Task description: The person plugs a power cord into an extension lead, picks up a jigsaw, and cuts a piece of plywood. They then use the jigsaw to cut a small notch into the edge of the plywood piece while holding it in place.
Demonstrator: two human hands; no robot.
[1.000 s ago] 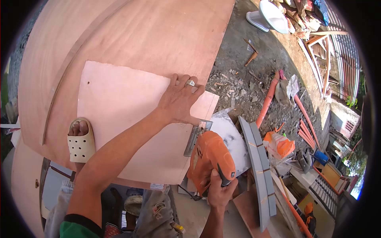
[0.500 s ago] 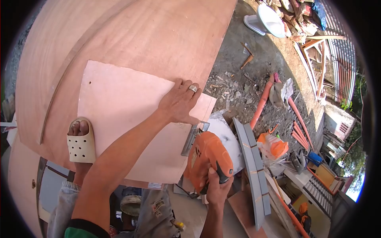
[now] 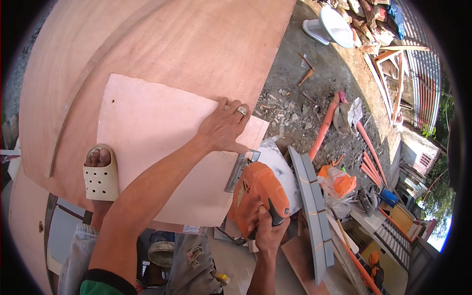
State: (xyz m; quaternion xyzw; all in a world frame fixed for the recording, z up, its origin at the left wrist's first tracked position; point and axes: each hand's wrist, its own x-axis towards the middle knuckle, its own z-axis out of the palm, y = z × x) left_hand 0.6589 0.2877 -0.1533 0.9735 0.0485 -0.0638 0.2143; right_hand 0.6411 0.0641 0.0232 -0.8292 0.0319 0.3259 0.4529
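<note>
My right hand (image 3: 269,233) is wrapped around the handle of an orange jigsaw (image 3: 260,194). The metal base of the jigsaw (image 3: 236,172) rests on the right part of a pale plywood piece (image 3: 157,137), by a cut line. Its blade is too hidden to make out. My left hand (image 3: 223,127), with a ring on one finger, presses down on the same piece near its far edge. Its fingers are spread and the thumb points toward the jigsaw's front. A foot in a cream clog (image 3: 101,174) stands on the plywood piece's left side.
Larger plywood sheets (image 3: 196,49) lie beneath the piece. To the right are grey metal lengths (image 3: 309,206), orange pipes (image 3: 325,128), rubble and an orange plastic bag (image 3: 339,179). A white toilet or basin pedestal (image 3: 334,27) stands farther off.
The view has shifted very slightly. Both hands, the jigsaw and the plywood piece stay in nearly the same places.
</note>
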